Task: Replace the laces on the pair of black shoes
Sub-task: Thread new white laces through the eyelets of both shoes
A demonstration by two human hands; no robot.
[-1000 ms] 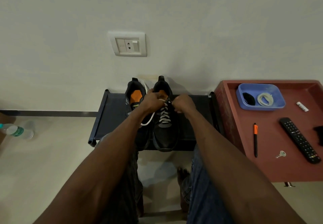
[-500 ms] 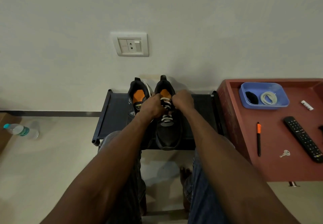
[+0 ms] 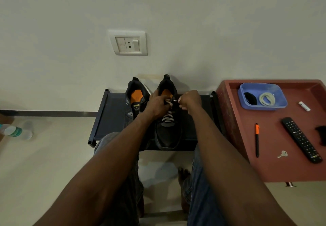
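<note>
Black shoes, a pair, stand side by side on a low dark rack (image 3: 112,116) against the wall, heels toward the wall and toes toward the person. The right-hand shoe (image 3: 167,130) carries a white lace (image 3: 167,117) crossed over its tongue in several rows; the left-hand shoe (image 3: 135,102) shows its orange insole, and its lower half is hidden behind the left forearm.

Both hands meet at the top eyelets of the laced shoe. The left hand (image 3: 157,104) has its fingers curled in around a lace end (the exact grip is hidden under the knuckles). The right hand (image 3: 189,100) is closed too, its fingertips pinching the other lace end, whose small pale tip shows between the two hands.

To the right stands a red surface (image 3: 275,171) with a raised rim. On it sits a blue tray (image 3: 282,93) holding a coiled white lace (image 3: 267,99) and a dark bundle (image 3: 250,98) beside it. Nearer the person lie a black pen with an orange clip (image 3: 257,139), a black remote (image 3: 301,139), a small key (image 3: 282,154) and a small white stick (image 3: 304,106).

A clear plastic bottle (image 3: 16,131) lies on the floor at the far left, and a white switch plate (image 3: 128,43) is set in the wall above the rack.
</note>
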